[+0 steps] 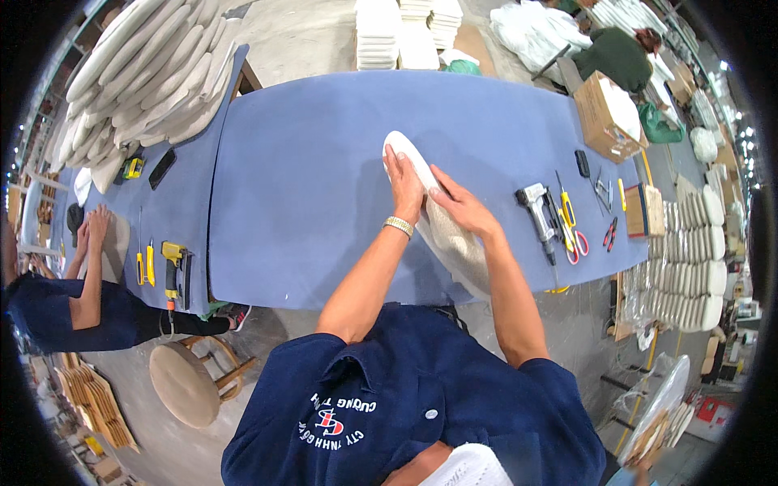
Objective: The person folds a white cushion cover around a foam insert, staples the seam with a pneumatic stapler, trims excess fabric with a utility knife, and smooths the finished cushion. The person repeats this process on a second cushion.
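Observation:
A cream padded seat cushion [454, 247] is tilted up on its edge over the near part of the blue worktable, its long pale rim running from the table's middle toward my body. My left hand [403, 185] lies along the rim near the far end, fingers pressed against it; a gold watch band circles that wrist. Farther down the cushion, my right hand [463, 209] grips its right side, thumb and fingers spread over the fabric. Between them the two hands hold the cushion up. Its lower end is partly hidden by my right forearm.
On the right of the blue table [300, 162] lie a nail gun [535, 212], scissors [575, 241], pliers [609, 233] and a cardboard box [608, 117]. Seat pads [146, 73] are piled at far left. A co-worker [73, 312] works there, near a yellow staple gun [173, 271]. A round stool [185, 385] stands below.

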Action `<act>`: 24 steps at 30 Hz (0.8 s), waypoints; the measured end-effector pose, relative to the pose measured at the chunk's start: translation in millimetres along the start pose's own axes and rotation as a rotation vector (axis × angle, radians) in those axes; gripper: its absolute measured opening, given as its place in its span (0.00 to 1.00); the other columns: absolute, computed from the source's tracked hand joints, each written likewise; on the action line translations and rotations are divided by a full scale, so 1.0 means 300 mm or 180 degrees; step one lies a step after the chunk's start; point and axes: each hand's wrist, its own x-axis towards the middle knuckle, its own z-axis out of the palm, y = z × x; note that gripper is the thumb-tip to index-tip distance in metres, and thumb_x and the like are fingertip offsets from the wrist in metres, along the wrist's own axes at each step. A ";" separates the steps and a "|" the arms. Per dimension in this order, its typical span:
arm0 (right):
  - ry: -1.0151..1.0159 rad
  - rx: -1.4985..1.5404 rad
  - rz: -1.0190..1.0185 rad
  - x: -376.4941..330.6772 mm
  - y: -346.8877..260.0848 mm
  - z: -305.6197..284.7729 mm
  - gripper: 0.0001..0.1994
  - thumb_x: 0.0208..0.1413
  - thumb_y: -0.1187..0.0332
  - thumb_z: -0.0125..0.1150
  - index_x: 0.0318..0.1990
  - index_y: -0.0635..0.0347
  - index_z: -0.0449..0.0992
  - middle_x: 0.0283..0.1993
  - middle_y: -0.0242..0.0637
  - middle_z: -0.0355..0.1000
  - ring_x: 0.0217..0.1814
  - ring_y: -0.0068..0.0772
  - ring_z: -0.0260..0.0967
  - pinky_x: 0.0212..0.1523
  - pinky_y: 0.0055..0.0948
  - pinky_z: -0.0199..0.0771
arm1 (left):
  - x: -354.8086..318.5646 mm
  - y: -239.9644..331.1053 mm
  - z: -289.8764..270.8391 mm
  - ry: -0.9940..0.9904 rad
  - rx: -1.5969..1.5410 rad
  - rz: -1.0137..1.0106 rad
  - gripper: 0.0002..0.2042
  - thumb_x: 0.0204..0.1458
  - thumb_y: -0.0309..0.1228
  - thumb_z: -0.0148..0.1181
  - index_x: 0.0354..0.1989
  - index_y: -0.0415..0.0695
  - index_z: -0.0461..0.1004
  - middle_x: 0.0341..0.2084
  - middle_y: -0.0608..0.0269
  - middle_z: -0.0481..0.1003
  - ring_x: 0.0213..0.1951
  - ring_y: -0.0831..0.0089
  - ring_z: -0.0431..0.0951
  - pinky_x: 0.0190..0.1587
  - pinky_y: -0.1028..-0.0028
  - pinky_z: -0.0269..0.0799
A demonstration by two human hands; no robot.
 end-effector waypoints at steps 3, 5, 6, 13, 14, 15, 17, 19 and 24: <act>-0.0151 0.0554 0.0116 0.135 -0.053 0.007 0.36 0.73 0.45 0.44 0.80 0.56 0.48 0.84 0.43 0.43 0.86 0.41 0.35 0.81 0.36 0.37 | 0.009 -0.025 0.026 0.0132 0.0255 0.0115 0.32 0.74 0.50 0.25 0.80 0.45 0.38 0.80 0.48 0.35 0.80 0.55 0.28 0.79 0.60 0.27; -0.0207 0.0847 0.0253 0.219 -0.081 0.001 0.36 0.75 0.43 0.38 0.80 0.56 0.45 0.85 0.43 0.38 0.87 0.41 0.30 0.82 0.36 0.32 | 0.018 -0.041 0.045 0.0167 0.0295 0.0165 0.32 0.74 0.50 0.23 0.80 0.46 0.38 0.80 0.49 0.34 0.80 0.54 0.26 0.79 0.59 0.24; -0.0290 0.0907 0.0346 0.260 -0.087 -0.003 0.37 0.75 0.43 0.37 0.80 0.56 0.44 0.85 0.43 0.36 0.87 0.41 0.28 0.82 0.37 0.32 | 0.014 -0.046 0.051 0.0216 0.0309 0.0133 0.33 0.73 0.51 0.23 0.80 0.46 0.38 0.80 0.49 0.34 0.80 0.54 0.26 0.79 0.57 0.24; -0.0419 0.0300 -0.0320 0.349 0.042 0.001 0.36 0.75 0.43 0.32 0.81 0.54 0.42 0.86 0.41 0.31 0.87 0.41 0.24 0.83 0.39 0.28 | 0.003 -0.092 0.100 0.0330 0.0564 0.0178 0.37 0.70 0.61 0.19 0.81 0.53 0.36 0.81 0.50 0.31 0.80 0.50 0.24 0.77 0.47 0.19; -0.0406 0.0136 -0.0426 0.310 0.031 0.005 0.35 0.75 0.43 0.33 0.81 0.52 0.42 0.86 0.40 0.31 0.87 0.41 0.24 0.83 0.39 0.27 | 0.000 -0.093 0.102 0.0319 0.0589 0.0247 0.38 0.70 0.62 0.20 0.81 0.52 0.35 0.81 0.51 0.30 0.80 0.51 0.24 0.77 0.49 0.18; -0.0486 -0.0063 -0.0416 0.290 0.006 0.010 0.35 0.75 0.43 0.33 0.81 0.53 0.42 0.86 0.40 0.31 0.87 0.40 0.24 0.83 0.38 0.27 | 0.022 -0.141 0.090 0.0342 0.0859 0.0538 0.38 0.70 0.62 0.19 0.81 0.52 0.35 0.81 0.50 0.30 0.80 0.51 0.24 0.77 0.49 0.18; -0.0613 -0.0453 -0.0392 0.244 -0.021 0.011 0.35 0.75 0.43 0.33 0.81 0.53 0.42 0.86 0.40 0.31 0.87 0.39 0.25 0.83 0.37 0.28 | 0.054 -0.231 0.075 0.0331 0.1401 0.1133 0.38 0.70 0.62 0.19 0.81 0.51 0.35 0.81 0.50 0.30 0.80 0.50 0.24 0.77 0.48 0.18; -0.0468 0.0919 -0.0166 0.222 0.015 -0.014 0.34 0.76 0.44 0.33 0.80 0.53 0.46 0.85 0.40 0.33 0.87 0.38 0.28 0.83 0.36 0.30 | 0.022 -0.133 0.089 0.0316 0.0841 0.0436 0.37 0.71 0.59 0.20 0.81 0.49 0.35 0.80 0.49 0.30 0.80 0.49 0.25 0.77 0.47 0.21; -0.0206 0.0828 0.0280 0.257 0.046 -0.044 0.32 0.76 0.46 0.33 0.79 0.52 0.51 0.84 0.40 0.40 0.86 0.38 0.34 0.82 0.35 0.36 | -0.077 -0.069 0.137 0.0425 0.0616 0.0086 0.37 0.71 0.58 0.22 0.81 0.47 0.36 0.80 0.43 0.30 0.79 0.44 0.27 0.76 0.42 0.24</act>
